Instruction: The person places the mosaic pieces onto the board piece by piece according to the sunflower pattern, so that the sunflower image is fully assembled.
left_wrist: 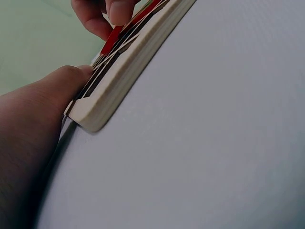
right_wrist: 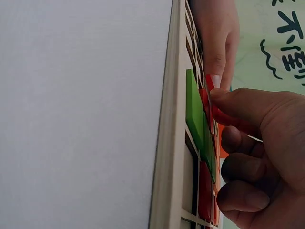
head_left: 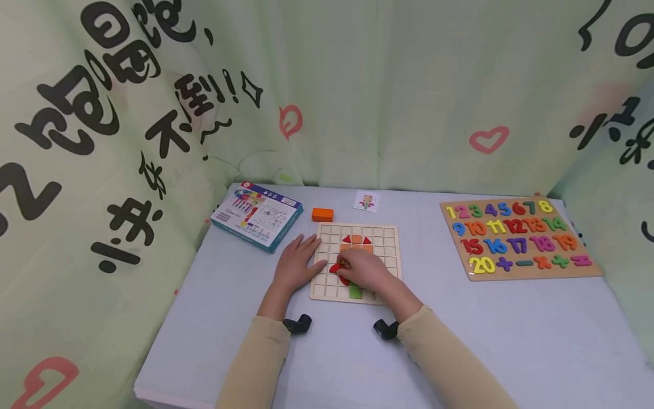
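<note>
A wooden grid board (head_left: 319, 291) lies on the table with flat coloured pieces in its cells. My left hand (head_left: 293, 267) rests at the board's left edge, fingers spread, thumb on the grid. Over the middle of the board, my right hand (head_left: 367, 270) pinches a red piece (right_wrist: 210, 82) between thumb and index finger, the other fingers curled in. In the left wrist view that red piece (left_wrist: 111, 40) stands tilted at the grid. Below it a green square (head_left: 355, 292) sits near the board's front; orange squares (head_left: 356, 239) and red triangles (head_left: 367, 241) lie higher. My right hand hides part of the pattern.
An orange block (head_left: 322, 215) lies behind the board, near a small pattern card (head_left: 367, 200). At the back left is a puzzle box (head_left: 258, 216). To the right lies a number board (head_left: 521, 237) with colourful numerals. A curtain (head_left: 378, 102) hangs behind the table.
</note>
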{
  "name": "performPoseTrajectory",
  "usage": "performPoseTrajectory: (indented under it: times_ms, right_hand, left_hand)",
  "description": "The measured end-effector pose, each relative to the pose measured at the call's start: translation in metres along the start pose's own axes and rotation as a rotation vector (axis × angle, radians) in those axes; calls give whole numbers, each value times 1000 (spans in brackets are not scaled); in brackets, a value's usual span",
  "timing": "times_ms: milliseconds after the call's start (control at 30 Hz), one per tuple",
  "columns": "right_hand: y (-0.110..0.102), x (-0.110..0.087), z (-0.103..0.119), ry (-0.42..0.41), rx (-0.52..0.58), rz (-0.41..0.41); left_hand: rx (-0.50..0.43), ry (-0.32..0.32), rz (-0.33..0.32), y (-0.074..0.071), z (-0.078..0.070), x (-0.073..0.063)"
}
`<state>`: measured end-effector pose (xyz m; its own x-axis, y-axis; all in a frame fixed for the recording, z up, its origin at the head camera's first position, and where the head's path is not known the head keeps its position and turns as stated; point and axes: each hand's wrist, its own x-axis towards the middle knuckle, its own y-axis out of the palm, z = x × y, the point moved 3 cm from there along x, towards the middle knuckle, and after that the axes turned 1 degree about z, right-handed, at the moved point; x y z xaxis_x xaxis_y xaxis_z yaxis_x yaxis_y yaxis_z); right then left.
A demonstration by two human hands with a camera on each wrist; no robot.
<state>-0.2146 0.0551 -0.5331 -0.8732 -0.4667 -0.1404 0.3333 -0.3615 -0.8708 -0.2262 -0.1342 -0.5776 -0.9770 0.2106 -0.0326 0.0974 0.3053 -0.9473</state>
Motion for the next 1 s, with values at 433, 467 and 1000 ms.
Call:
performPoseTrajectory:
  times_ms: [433,467,1000]
  right_hand:
    - [3,3,4,22,-12,-7]
    - [3,3,5,22,-12,-9]
    - [4,5,6,44,-12,-11]
  left_hand:
    - [6,1,6,-2,0,-1]
    - [7,2,5,-2,0,-1]
    - [-2,-2,3,-1,0,-1]
